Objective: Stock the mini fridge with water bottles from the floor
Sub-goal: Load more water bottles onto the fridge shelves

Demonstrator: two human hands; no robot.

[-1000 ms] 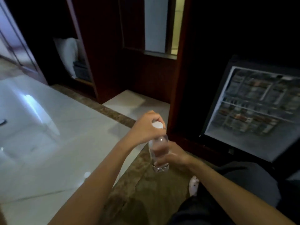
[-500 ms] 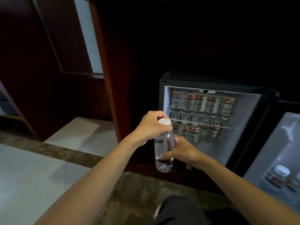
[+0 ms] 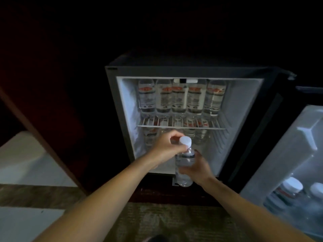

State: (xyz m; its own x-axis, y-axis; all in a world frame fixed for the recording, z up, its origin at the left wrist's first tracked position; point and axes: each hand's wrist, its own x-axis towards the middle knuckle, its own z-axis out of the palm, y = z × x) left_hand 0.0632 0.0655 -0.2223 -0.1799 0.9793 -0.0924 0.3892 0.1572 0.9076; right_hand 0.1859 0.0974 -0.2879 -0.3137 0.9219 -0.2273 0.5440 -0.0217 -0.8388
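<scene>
A clear water bottle (image 3: 183, 173) with a white cap is held upright in front of the open mini fridge (image 3: 122, 102). My left hand (image 3: 167, 145) grips the bottle at its neck, just under the cap. My right hand (image 3: 197, 167) wraps around the bottle's body from the right. Several labelled water bottles (image 3: 180, 98) stand in a row on the fridge's upper wire shelf (image 3: 180, 126). More bottles (image 3: 150, 138) stand behind my hands on the lower level, partly hidden.
The fridge door (image 3: 288, 163) hangs open at the right, with two capped bottles (image 3: 291, 187) in its lower rack. Dark wooden cabinet (image 3: 52, 84) surrounds the fridge. Pale floor tiles (image 3: 26, 163) lie at the left, brown carpet (image 3: 157, 222) below.
My view has swung right, from the floor to facing the fridge. Both hands have carried the bottle along and brought it closer to the fridge's lower level.
</scene>
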